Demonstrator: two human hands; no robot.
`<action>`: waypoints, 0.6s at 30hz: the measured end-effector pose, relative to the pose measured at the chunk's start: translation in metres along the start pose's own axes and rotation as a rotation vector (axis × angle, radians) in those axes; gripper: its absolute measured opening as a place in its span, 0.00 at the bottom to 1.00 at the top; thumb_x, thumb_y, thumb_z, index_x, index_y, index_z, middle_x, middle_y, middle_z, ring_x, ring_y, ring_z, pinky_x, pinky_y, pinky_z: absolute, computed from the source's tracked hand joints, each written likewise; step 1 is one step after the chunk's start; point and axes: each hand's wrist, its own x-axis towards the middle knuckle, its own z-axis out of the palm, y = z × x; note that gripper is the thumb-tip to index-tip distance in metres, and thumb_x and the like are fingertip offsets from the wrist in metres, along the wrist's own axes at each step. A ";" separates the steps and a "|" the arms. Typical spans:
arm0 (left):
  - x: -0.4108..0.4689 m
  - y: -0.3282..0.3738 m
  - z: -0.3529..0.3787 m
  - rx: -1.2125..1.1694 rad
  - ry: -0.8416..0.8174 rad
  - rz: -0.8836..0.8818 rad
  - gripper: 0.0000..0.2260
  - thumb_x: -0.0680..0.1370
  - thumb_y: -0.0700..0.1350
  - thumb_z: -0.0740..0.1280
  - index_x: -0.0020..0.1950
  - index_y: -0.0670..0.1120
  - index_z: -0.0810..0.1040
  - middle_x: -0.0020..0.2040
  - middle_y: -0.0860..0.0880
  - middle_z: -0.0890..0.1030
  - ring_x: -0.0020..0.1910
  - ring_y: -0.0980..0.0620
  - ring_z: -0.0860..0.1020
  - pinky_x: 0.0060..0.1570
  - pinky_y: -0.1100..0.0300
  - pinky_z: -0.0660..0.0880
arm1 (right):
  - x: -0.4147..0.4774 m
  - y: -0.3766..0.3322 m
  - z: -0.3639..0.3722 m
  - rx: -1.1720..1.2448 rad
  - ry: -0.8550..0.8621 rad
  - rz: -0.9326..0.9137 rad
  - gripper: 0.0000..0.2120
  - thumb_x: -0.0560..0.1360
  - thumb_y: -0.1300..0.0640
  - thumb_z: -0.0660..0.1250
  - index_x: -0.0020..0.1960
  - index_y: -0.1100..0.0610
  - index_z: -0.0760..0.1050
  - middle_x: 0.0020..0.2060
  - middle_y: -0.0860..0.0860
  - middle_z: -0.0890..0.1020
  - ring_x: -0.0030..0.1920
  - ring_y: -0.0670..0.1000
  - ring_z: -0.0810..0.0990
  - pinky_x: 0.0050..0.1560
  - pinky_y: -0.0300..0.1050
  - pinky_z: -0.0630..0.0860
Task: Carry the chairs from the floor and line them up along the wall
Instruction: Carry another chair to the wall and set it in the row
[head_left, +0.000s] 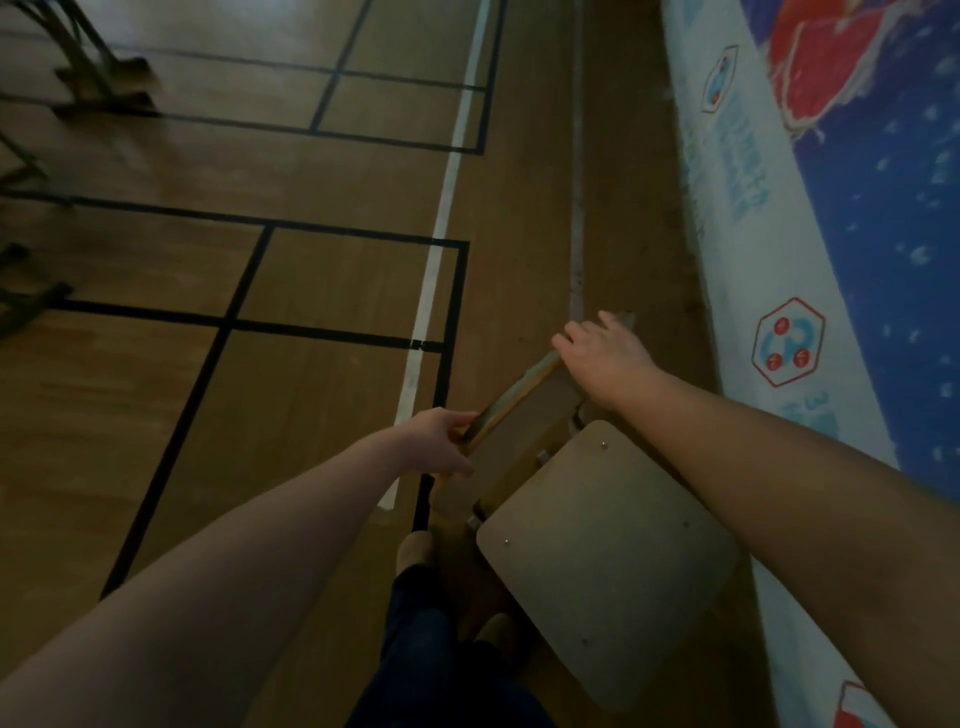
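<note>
Chair (608, 561) of pale wood sits in the lower middle of the frame, just beside the printed banner (779, 260) that runs down the right side. The left hand (441, 441) grips one end of its backrest (519, 392), and the right hand (608, 358) curls over the other end. Black and white lines cross the wooden floor (311, 171). Blurred metal legs (98, 67) show at upper left.

One chair (608, 561). Two hands: left hand (436, 441), right hand (602, 353). Two shoes (415, 551). One printed banner (831, 208), with two whole hexagon emblems (788, 343). Blurred dark furniture frames (93, 78) far left, number unclear.
</note>
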 end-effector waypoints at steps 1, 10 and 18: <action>-0.001 0.003 0.000 0.024 -0.010 -0.004 0.38 0.73 0.37 0.72 0.77 0.53 0.58 0.69 0.47 0.70 0.64 0.48 0.73 0.56 0.57 0.75 | -0.005 0.001 0.001 -0.024 0.029 -0.024 0.32 0.72 0.63 0.69 0.73 0.57 0.62 0.67 0.56 0.70 0.68 0.55 0.68 0.73 0.55 0.59; 0.010 0.099 0.034 0.382 -0.173 0.067 0.39 0.71 0.36 0.72 0.77 0.54 0.59 0.69 0.50 0.70 0.67 0.49 0.69 0.62 0.55 0.71 | -0.114 0.073 0.021 0.047 -0.052 0.147 0.20 0.72 0.70 0.66 0.61 0.58 0.66 0.57 0.56 0.71 0.54 0.53 0.70 0.49 0.46 0.75; 0.020 0.247 0.131 0.875 -0.272 0.377 0.37 0.69 0.31 0.70 0.75 0.49 0.65 0.68 0.47 0.74 0.63 0.47 0.75 0.54 0.56 0.76 | -0.313 0.109 0.086 0.220 -0.190 0.566 0.15 0.76 0.67 0.63 0.60 0.58 0.66 0.55 0.55 0.72 0.52 0.53 0.73 0.42 0.46 0.69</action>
